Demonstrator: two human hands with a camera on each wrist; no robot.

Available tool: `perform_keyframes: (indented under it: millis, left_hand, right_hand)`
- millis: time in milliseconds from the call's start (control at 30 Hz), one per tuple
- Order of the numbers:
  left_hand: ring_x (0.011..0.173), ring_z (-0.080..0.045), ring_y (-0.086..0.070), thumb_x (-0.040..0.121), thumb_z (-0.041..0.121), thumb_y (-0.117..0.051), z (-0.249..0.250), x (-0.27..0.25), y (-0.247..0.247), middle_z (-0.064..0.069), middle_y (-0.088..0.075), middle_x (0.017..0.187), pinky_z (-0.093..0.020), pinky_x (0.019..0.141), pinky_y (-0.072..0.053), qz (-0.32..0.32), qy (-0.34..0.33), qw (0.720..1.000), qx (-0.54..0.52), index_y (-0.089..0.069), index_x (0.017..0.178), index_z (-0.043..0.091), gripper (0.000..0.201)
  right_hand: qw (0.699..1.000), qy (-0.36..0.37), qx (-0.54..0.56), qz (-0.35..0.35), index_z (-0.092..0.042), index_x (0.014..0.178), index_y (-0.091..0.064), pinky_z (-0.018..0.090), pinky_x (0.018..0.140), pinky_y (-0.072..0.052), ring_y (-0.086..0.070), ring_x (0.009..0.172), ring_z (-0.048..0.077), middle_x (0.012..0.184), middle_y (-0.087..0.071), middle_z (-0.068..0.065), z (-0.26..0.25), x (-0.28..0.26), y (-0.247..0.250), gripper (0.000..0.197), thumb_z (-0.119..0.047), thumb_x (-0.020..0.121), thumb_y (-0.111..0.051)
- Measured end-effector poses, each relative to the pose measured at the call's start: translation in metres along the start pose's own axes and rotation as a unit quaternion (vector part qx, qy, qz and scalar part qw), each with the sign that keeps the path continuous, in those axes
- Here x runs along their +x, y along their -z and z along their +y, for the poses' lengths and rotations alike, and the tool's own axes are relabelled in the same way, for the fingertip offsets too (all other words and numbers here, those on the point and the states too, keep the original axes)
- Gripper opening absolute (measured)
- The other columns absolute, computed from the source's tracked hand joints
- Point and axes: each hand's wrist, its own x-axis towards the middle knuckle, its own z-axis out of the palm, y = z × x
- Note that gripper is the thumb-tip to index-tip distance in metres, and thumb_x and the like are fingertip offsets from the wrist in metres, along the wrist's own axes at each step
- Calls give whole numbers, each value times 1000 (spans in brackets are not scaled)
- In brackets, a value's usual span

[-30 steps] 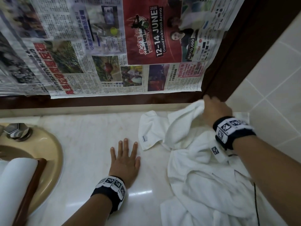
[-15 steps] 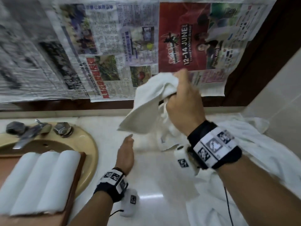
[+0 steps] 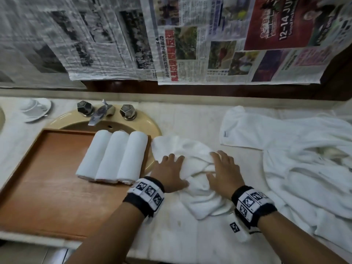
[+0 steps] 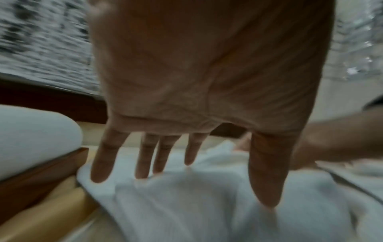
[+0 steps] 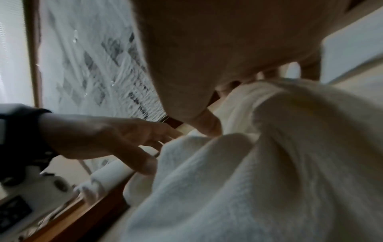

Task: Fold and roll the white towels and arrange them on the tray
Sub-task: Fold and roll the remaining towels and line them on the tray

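Observation:
A crumpled white towel [image 3: 192, 155] lies on the marble counter just right of the brown wooden tray [image 3: 57, 178]. My left hand [image 3: 170, 168] rests flat on the towel's left part, fingers straight and spread; the left wrist view shows the same hand [image 4: 186, 155] above the towel [image 4: 196, 204]. My right hand [image 3: 222, 169] presses the towel's right part with spread fingers. In the right wrist view its palm [image 5: 207, 49] sits over bunched folds of the towel [image 5: 269, 155]. Three rolled white towels [image 3: 112, 157] lie side by side on the tray's right end.
A loose pile of white towels [image 3: 304, 159] covers the counter at the right. The tray sits across a tan sink [image 3: 150, 128] with a faucet [image 3: 99, 115] behind it. A cup and saucer [image 3: 34, 109] stand at the far left. Newspaper sheets [image 3: 171, 44] hang on the wall.
My right hand lifted a towel from the right pile, carried it left and laid it beside the tray. Both hands now lie flat on it.

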Motion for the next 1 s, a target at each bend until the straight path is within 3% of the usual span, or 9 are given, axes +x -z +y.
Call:
perform_keyframes:
  millis: [133, 233, 333, 433, 500, 600, 767, 833, 1000]
  left_hand:
    - [123, -32, -43, 85, 67, -57, 5, 11, -26, -10, -40, 139, -51, 99, -40, 75, 55, 995, 21, -27, 149, 17, 86]
    - [110, -28, -52, 82, 68, -62, 2, 8, -20, -5, -55, 119, -46, 94, -40, 99, 50, 994, -5, -50, 124, 20, 65]
    - [81, -20, -60, 74, 52, -78, -13, 2, -6, 2, -63, 85, -33, 69, -43, 115, 32, 975, -188, -59, 88, 20, 40]
    - [57, -14, -44, 66, 48, -86, -17, -8, 8, 5, -50, 61, -33, 55, -32, 201, 18, 914, -352, -52, 66, 14, 48]
    - [57, -5, -48, 75, 41, -85, -4, -18, 22, 12, -55, 61, -24, 56, -35, 238, -20, 877, -418, -58, 68, 21, 34]
    - [68, -1, -60, 89, 18, -75, 20, -28, 46, 17, -68, 72, -21, 66, -45, 255, -90, 823, -499, -73, 88, 19, 2]
    - [87, -13, -69, 99, 17, -63, 39, -34, 60, 4, -74, 93, -27, 74, -54, 352, -123, 747, -550, -71, 107, 15, 11]
    - [79, -17, -67, 96, 26, -68, 40, -35, 56, 0, -72, 86, -34, 67, -54, 335, -114, 751, -557, -71, 101, 18, 10]
    - [70, -16, -58, 93, 36, -69, 4, -17, 57, 6, -60, 71, -31, 61, -41, 329, -40, 870, -366, -75, 80, 25, 18]
  right_hand:
    - [994, 81, -67, -22, -28, 148, -34, 41, 100, -35, -47, 121, 24, 137, -48, -1, -7, 3, -6, 51, -38, 100, -48]
    - [997, 55, 9, -50, -24, 110, -56, 41, 91, -41, -58, 102, 29, 109, -62, 2, -2, 5, -1, 15, -29, 102, -44]
    - [989, 16, 142, 23, -18, 75, -40, 41, 72, -45, -56, 79, 30, 79, -56, 5, 7, 4, 12, 28, -18, 103, -42]
    - [977, -23, 185, 100, -16, 75, -43, 39, 73, -40, -54, 84, 32, 83, -57, 8, 13, 8, 24, 26, -10, 100, -45]
    - [969, 2, 221, 112, -18, 96, -57, 37, 86, -44, -56, 100, 25, 103, -62, 3, 6, 4, 34, 9, -10, 94, -55]
    - [916, 121, 378, 63, -25, 119, -59, 28, 90, -49, -61, 106, 10, 113, -67, -9, -23, -12, 51, 27, -14, 95, -65]
    - [836, 156, 502, 155, -5, 90, -63, 21, 68, -45, -53, 71, 9, 75, -58, -1, -57, -12, 84, 14, -13, 100, -58]
    - [817, 129, 530, 187, -5, 77, -58, 17, 59, -41, -47, 62, 6, 65, -51, -6, -60, -7, 96, 24, -13, 100, -58]
    - [835, 136, 465, 261, -8, 71, -60, 23, 61, -37, -42, 62, 7, 62, -47, 0, -46, 7, 117, 29, -20, 97, -64]
